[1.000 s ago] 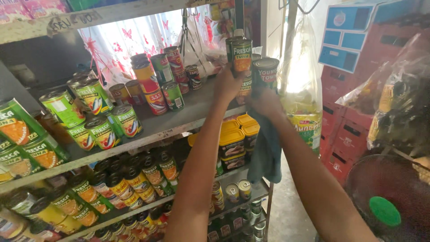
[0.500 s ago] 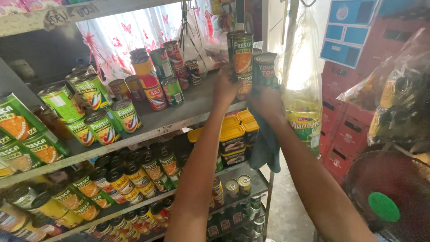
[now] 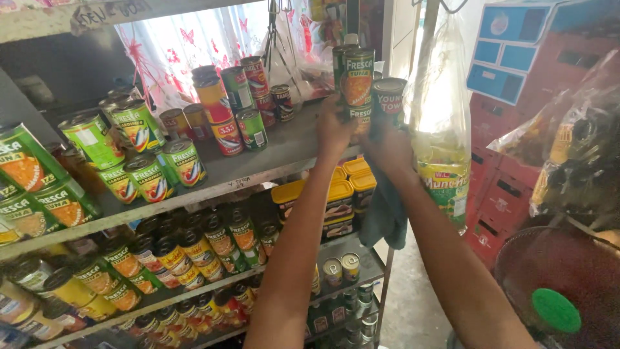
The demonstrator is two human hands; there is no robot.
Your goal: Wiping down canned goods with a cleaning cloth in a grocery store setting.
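L hand (image 3: 334,129) & R hand (image 3: 389,147) clamped on stacked cans (image 3: 357,84) at shelf (image 3: 284,152) edge; blue cloth (image 3: 385,213) hangs under R; snack bag (image 3: 442,123) just beside.

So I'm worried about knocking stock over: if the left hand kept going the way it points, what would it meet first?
Probably the stacked green and orange cans at the shelf's end: the left hand already reaches up against them. Depth is unclear.

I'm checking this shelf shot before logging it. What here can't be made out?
Head view only:
- Left hand and right hand: fingers hidden behind the stacked cans, so the grip is unclear.
- Grey cloth: top hidden under the right hand.
- Bottom-shelf cans: dark, small, partly behind the left arm.
- Green cans: cut off by the left edge.
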